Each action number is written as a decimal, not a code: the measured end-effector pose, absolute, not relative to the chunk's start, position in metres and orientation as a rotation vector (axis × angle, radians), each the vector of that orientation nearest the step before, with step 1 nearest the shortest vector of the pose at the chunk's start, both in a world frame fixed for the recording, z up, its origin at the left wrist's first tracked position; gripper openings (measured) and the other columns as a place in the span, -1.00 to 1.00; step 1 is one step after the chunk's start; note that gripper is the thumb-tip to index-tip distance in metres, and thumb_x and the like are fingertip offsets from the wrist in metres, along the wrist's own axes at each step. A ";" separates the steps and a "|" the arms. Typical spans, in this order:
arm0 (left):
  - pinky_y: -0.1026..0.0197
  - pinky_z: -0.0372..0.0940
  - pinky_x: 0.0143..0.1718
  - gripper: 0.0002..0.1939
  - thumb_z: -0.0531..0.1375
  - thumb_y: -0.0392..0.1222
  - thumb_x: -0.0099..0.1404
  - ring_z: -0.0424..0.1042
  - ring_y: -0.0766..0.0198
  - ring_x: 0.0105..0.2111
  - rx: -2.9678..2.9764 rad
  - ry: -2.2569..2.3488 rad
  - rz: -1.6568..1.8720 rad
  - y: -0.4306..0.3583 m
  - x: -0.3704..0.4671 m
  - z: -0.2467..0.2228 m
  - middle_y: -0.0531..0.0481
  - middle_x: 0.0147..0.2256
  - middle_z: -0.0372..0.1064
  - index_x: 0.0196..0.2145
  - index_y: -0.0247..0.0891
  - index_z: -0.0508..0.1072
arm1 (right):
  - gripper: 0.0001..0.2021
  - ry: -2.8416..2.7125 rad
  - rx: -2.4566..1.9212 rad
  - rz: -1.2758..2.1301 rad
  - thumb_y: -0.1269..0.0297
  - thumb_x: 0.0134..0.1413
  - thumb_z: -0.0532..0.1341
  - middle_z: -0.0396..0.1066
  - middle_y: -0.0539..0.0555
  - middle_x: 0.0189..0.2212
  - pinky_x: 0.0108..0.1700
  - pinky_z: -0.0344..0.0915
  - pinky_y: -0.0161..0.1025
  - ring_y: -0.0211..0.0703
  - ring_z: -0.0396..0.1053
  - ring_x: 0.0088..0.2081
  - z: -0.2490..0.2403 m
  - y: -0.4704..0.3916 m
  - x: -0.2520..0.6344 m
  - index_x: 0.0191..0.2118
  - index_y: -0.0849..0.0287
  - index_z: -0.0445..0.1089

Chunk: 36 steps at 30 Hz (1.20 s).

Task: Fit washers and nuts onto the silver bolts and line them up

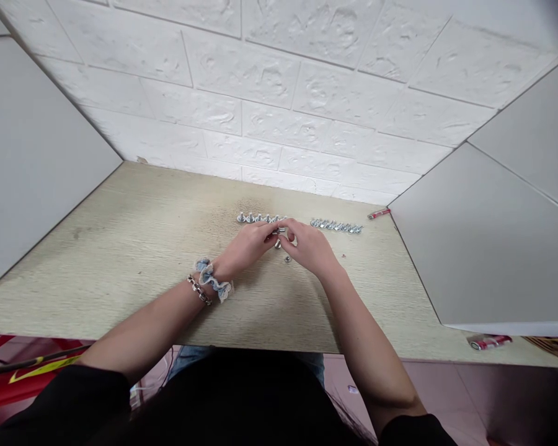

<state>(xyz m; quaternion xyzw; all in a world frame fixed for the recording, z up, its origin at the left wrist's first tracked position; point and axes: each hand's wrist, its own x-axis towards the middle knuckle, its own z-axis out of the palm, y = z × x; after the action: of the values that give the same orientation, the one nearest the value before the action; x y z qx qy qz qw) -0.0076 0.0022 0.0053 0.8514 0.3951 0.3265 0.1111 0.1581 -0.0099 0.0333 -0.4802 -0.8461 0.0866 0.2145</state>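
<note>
A small silver bolt (279, 230) lies sideways between my two hands over the middle of the table. My left hand (250, 244) pinches its left end, with the fingertips partly hidden. Curled around the other end are the thumb and forefinger of my right hand (310, 246); their exact contact with it is too small to make out. Just below the fingers are another small metal piece (278, 244) and a nut (287, 259). Behind my left hand runs a row of upright bolts with washers (259, 218), its right end partly covered by my fingers.
Several silver screws (335, 227) lie in a tight row right of my right hand. A red battery (379, 214) rests by the right panel (488, 229), another battery (491, 342) near the front edge. A white brick-pattern wall (270, 118) closes the back; a panel (37, 155) stands left.
</note>
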 end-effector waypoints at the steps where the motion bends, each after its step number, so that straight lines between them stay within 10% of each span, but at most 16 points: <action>1: 0.33 0.19 -0.39 -0.70 0.08 -0.30 0.25 0.33 0.36 -0.44 2.494 1.157 0.962 0.002 -0.007 0.006 0.03 -0.40 0.39 -0.04 -0.26 0.36 | -0.77 -2.348 -1.334 0.242 0.34 0.09 0.05 0.37 -0.03 -0.44 -0.40 0.09 -0.33 -0.26 0.28 -0.45 0.033 -0.010 0.158 -0.10 0.08 0.26; 36: 0.34 0.18 -0.37 -0.74 0.09 -0.37 0.22 0.33 0.36 -0.44 2.483 1.170 0.919 0.000 -0.005 0.010 0.03 -0.41 0.40 -0.13 -0.28 0.40 | -0.78 -2.365 -1.388 0.184 0.30 0.09 0.04 0.40 -0.01 -0.43 -0.41 0.09 -0.32 -0.23 0.29 -0.45 0.031 -0.009 0.158 -0.13 0.12 0.28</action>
<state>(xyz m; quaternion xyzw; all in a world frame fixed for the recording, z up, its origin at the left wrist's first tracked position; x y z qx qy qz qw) -0.0054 -0.0002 0.0099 0.8512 0.4013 0.3150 0.1233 0.1576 -0.0094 0.0311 -0.4951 -0.8440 0.0656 0.1954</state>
